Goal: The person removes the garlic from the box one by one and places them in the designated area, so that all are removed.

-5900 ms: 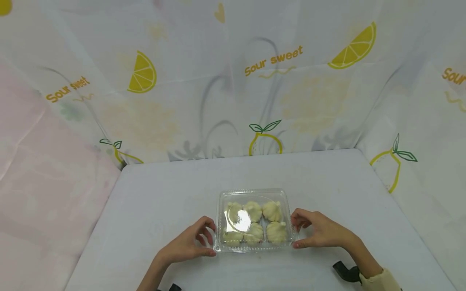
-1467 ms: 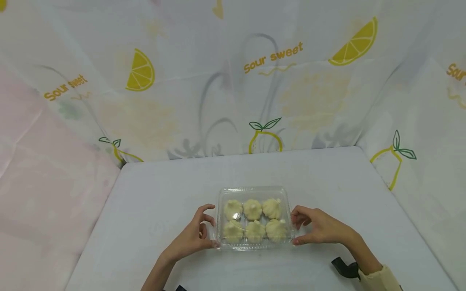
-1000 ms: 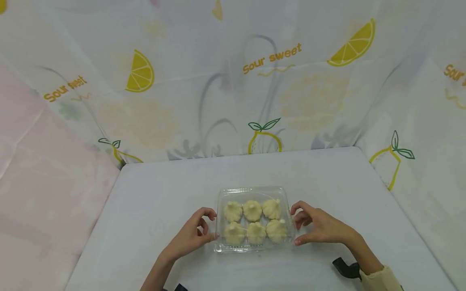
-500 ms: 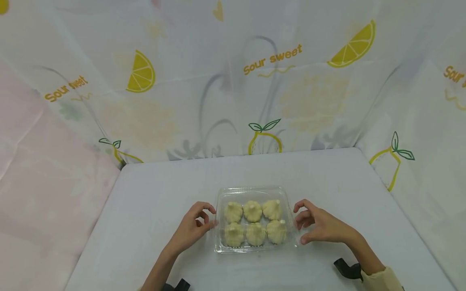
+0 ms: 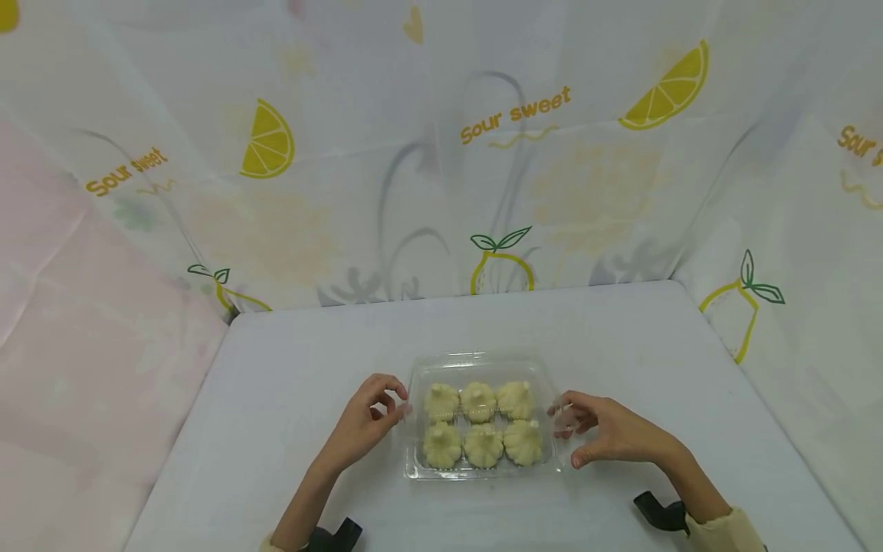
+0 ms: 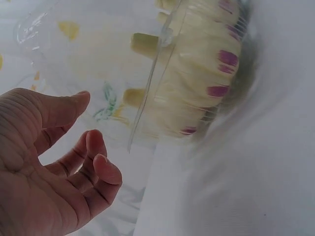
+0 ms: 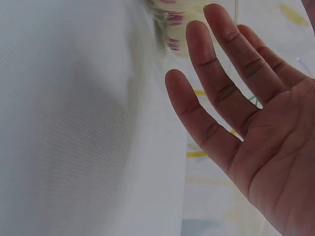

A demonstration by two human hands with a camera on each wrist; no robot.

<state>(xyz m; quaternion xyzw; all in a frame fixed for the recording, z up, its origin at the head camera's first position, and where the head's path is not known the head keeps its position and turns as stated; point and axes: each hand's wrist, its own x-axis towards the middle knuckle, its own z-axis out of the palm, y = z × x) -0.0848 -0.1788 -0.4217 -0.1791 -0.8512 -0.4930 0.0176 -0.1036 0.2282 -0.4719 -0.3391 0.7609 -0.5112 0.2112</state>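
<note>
A clear plastic clamshell box [image 5: 451, 474] stands in the middle of the table, holding two rows of cream garlic bulbs [image 5: 442, 446] with purple streaks and cut stems. Its clear lid [image 6: 32, 39] is raised at the front, with stems showing above the tray rim in the left wrist view. My left hand [image 5: 362, 425] pinches the lid's left edge between thumb and index finger, other fingers curled. On the other side, my right hand [image 5: 617, 433] is partly seen through the lid's right corner. Its fingers [image 7: 197, 108] are spread and nearly straight beside the box.
A white cloth covers the table [image 5: 310, 345]. Behind it hangs a lemon-print cloth [image 5: 414, 192], with a pale pink cloth [image 5: 90, 399] at the left side. Black curved pieces [image 5: 658, 511] sit at both wrists.
The lid's front edge has risen and moved back from the tray. My left hand has gone up with it. My right hand has drawn slightly outward, its thumb off the box.
</note>
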